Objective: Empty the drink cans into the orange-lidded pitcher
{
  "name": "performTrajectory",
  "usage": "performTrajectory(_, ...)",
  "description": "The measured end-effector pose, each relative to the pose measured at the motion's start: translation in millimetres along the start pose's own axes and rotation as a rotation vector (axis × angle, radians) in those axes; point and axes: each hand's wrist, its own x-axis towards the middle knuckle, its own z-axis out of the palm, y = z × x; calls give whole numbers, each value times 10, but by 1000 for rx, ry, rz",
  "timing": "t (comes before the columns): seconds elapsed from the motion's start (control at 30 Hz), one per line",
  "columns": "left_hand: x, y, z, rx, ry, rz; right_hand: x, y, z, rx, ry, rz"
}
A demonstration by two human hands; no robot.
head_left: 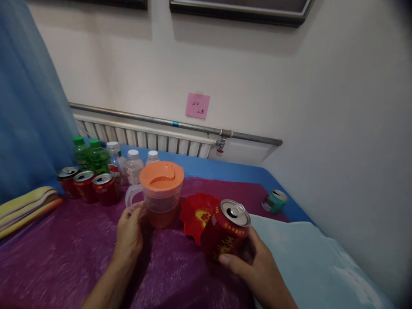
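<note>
We held an opened red can (227, 229) in our right hand (254, 264), fingers wrapped round its side, the can tilted with its mouth leaning toward the jug (161, 193). The can hung just above the purple cloth (64, 257), in front of a red dish (196, 212) and to the right of the jug. Our left hand (128, 234) rested against the base of the jug beside its handle, fingers curled loosely on it rather than clenched. The orange lid (162, 175) sat on the jug, which held some amber drink. To do this well, we judged, we needed to steady the jug firmly, bring the can's mouth right over the lid's opening, and tip slowly so nothing ran onto the cloth. Three red cans (86, 185) and several bottles (106, 161) stood well apart at the back left.
</note>
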Motion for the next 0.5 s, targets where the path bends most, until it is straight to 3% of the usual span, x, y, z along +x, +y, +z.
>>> performTrajectory(0.27,121,-65,252,-114,166,111,-8,-10,-48,-1,-37,5)
performTrajectory(0.5,176,223,457,-249,56,134,45,-18,-147,-26,-12,13)
